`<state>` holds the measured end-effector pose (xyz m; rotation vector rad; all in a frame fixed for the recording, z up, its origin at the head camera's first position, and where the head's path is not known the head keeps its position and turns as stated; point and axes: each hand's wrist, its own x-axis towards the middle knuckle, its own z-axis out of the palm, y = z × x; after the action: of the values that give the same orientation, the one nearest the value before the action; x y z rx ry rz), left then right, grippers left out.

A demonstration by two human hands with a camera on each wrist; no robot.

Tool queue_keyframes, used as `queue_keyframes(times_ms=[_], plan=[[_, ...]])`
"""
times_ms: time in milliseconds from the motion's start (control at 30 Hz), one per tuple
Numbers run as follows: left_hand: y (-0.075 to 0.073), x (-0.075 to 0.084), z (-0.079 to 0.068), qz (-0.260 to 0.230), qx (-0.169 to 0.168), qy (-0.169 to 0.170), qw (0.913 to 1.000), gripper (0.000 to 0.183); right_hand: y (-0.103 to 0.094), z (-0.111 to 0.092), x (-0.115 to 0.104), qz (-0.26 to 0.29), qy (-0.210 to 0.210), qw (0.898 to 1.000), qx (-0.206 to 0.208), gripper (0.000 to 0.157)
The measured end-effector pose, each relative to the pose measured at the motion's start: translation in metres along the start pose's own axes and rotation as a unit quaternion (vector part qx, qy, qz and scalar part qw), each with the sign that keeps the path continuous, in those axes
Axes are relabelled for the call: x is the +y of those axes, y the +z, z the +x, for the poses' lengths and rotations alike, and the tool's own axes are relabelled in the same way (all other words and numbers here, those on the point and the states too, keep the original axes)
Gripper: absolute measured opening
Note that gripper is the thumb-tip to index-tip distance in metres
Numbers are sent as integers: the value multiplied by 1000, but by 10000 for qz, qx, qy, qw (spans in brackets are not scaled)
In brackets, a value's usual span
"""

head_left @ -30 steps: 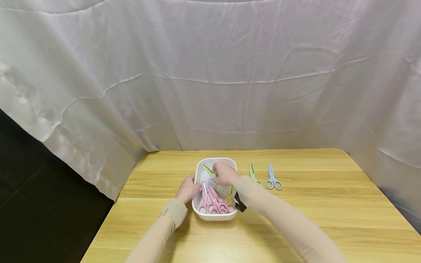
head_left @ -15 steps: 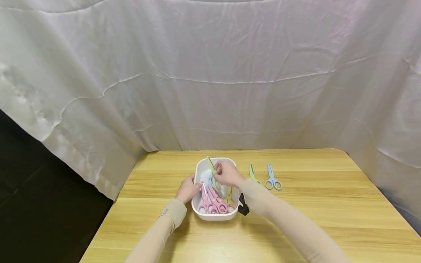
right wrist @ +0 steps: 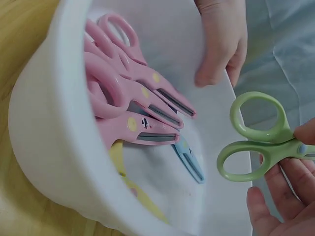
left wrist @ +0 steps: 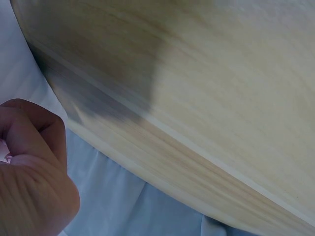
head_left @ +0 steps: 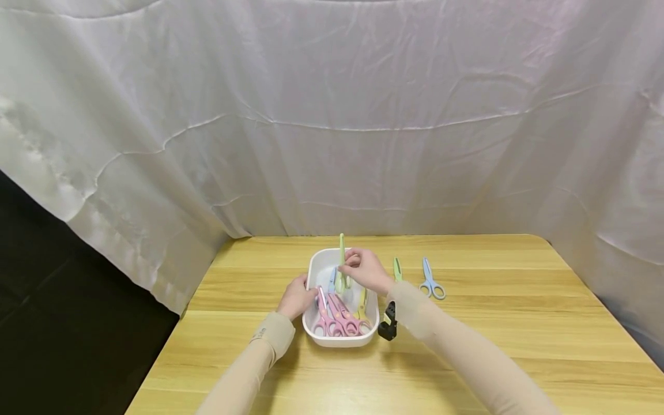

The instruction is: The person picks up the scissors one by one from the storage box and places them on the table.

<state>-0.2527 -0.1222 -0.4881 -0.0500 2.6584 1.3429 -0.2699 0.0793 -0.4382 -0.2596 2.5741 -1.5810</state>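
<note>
A white bin stands on the table, with several pink scissors, a blue pair and a yellow pair inside. My left hand grips the bin's left wall, thumb over the rim. Above the bin's far part, my right hand pinches green scissors near the pivot. Their blades point away and their handle loops hang over the bin. In the left wrist view, the left hand shows only partly, at the edge.
Right of the bin lie another green pair of scissors, partly hidden by the right forearm, and blue scissors. Pale curtains hang behind the wooden table.
My right hand has raised the green scissors and moved slightly right; their blades have swung from pointing left to pointing straight away. The left hand stays on the bin.
</note>
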Motion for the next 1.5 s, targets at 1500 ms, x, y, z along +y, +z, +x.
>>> queue_keyframes(times_ms=[1500], plan=[[1,-3,2,-24,77,-21,10000,48,-13,-11,43,2165,235,9760,-1,44]])
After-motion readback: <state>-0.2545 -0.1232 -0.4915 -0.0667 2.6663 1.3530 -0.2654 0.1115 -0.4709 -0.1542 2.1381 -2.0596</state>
